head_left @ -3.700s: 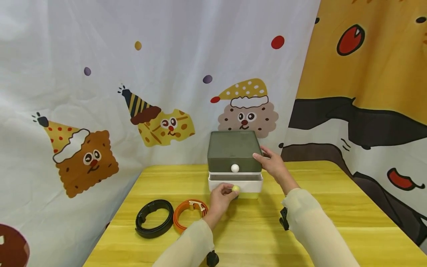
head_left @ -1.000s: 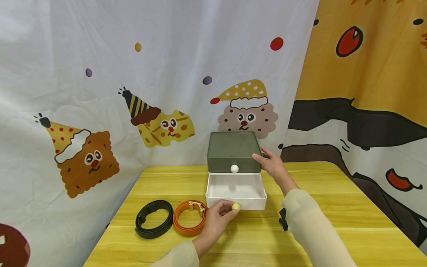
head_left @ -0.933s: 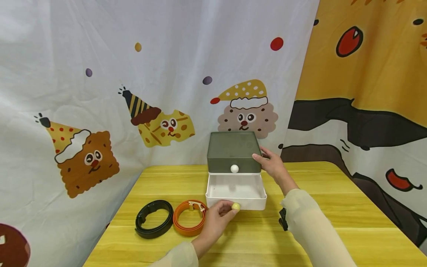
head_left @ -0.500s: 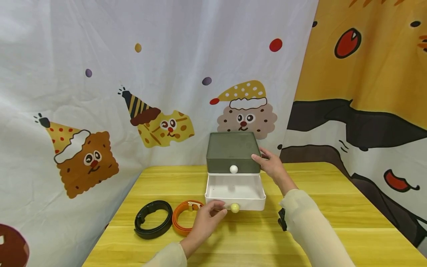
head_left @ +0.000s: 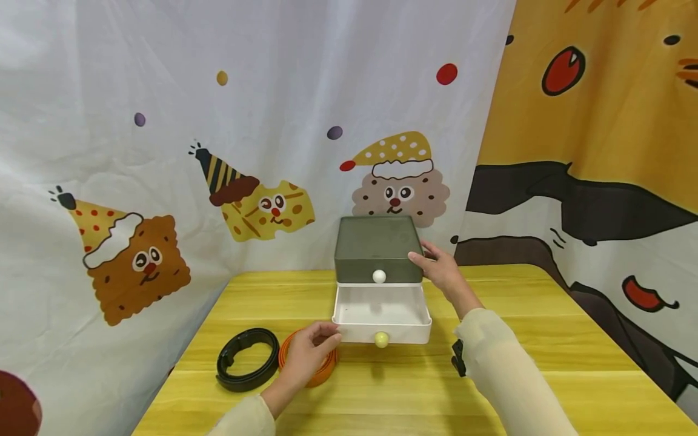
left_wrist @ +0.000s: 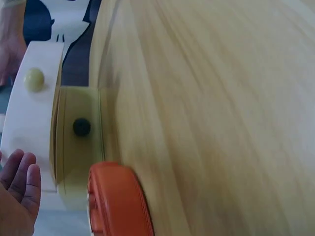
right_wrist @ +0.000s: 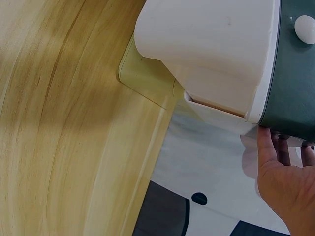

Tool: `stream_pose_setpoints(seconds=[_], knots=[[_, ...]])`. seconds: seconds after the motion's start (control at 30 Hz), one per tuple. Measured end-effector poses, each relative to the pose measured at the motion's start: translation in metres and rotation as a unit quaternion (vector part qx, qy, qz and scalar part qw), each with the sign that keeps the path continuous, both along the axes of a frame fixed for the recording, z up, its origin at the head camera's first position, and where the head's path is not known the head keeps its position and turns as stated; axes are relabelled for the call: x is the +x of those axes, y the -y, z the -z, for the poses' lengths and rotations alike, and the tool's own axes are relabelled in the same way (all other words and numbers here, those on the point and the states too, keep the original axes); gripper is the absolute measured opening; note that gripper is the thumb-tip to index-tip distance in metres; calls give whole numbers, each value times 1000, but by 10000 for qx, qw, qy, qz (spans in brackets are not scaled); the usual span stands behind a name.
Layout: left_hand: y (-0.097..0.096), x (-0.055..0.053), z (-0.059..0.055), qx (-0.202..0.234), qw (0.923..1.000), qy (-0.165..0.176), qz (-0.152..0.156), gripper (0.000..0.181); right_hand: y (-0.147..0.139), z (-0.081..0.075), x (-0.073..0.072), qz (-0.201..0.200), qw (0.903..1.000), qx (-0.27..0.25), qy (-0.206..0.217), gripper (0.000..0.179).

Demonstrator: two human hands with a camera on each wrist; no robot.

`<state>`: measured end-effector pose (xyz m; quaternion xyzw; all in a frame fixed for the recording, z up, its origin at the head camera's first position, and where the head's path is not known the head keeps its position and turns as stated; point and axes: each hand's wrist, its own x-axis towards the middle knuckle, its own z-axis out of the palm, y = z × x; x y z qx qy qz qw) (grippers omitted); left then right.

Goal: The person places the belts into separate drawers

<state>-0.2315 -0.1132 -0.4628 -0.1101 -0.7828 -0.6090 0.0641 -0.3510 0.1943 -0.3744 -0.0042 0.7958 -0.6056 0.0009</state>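
Observation:
A small drawer box (head_left: pixel 378 239) with a dark green top drawer stands at the back of the table. Its white middle drawer (head_left: pixel 357 332), with a pale yellow knob (head_left: pixel 381 340), is pulled out and shows a bare inside. Below it, a yellow drawer (left_wrist: pixel 78 152) with a dark knob appears in the left wrist view. My right hand (head_left: pixel 443 270) rests against the green drawer's right side, thumb at its front corner. My left hand (head_left: pixel 307 357), fingers loosely bent and holding nothing, is over a coiled orange belt (head_left: pixel 323 374), partly hiding it.
A coiled black belt (head_left: pixel 248 360) lies on the wooden table (head_left: pixel 414 396), just left of the orange one. Behind the box hangs a white curtain (head_left: pixel 294 121) with cartoon prints. The table's right edge shows beyond my right arm.
The white drawer has come out toward me, pulled by my left hand. That hand then let go of the yellow knob and moved left to the orange belt. My right hand stayed.

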Motion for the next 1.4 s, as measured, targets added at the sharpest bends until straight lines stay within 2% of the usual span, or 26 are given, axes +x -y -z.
stream_pose_setpoints(seconds=[0.2, 0.43, 0.6, 0.77, 1.0, 1.1, 1.4], knots=[[17, -4, -5, -141, 9994, 194, -264, 26, 0, -1, 2, 14, 10000, 61, 0, 77], [33, -9, -7, -125, 9988, 169, -449, 25, -1, 1, 0, 37, 9999, 100, -55, 77], [45, -8, -7, -133, 9986, 196, -466, 28, -1, 1, -1, 77, 9999, 92, -42, 76], [62, -6, -7, -319, 9971, 201, -666, 31, -1, 1, -1, 64, 9999, 83, -48, 77], [96, -5, -7, -707, 9909, 640, -953, 42, 1, 2, 0, 65, 9999, 108, -76, 77], [111, -5, -8, -798, 9889, 786, -980, 46, 1, 2, 0, 66, 9998, 159, -91, 77], [154, 1, -9, -1259, 9827, 1105, -790, 61, 0, 2, -1, 86, 10000, 38, -21, 76]])
